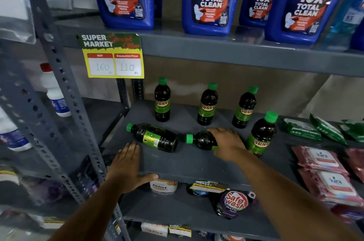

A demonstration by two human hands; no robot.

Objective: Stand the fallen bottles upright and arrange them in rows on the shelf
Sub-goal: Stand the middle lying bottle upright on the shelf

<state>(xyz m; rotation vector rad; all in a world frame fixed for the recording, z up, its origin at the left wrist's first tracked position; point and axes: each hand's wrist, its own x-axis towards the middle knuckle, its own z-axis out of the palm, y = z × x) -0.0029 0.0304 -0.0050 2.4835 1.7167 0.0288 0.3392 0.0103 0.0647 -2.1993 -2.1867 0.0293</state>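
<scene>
1. Head view, lower left of the frame: the left hand point(128, 165) is laid flat and open on the front edge of the shelf point(187, 163), gripping nothing.
2. Left of centre, one fallen bottle point(155, 138) lies on its side, cap pointing left, untouched.
3. At centre, the right hand point(228, 142) is cupped over a second fallen bottle point(201, 140); whether the fingers have fully closed cannot be told.
4. Behind, three upright bottles point(206, 104) form a back row; a fourth upright bottle point(262, 134) stands right of the hand.
5. The grasped bottle is best pivoted up on its base, clear of that neighbour, then aligned with it.
</scene>
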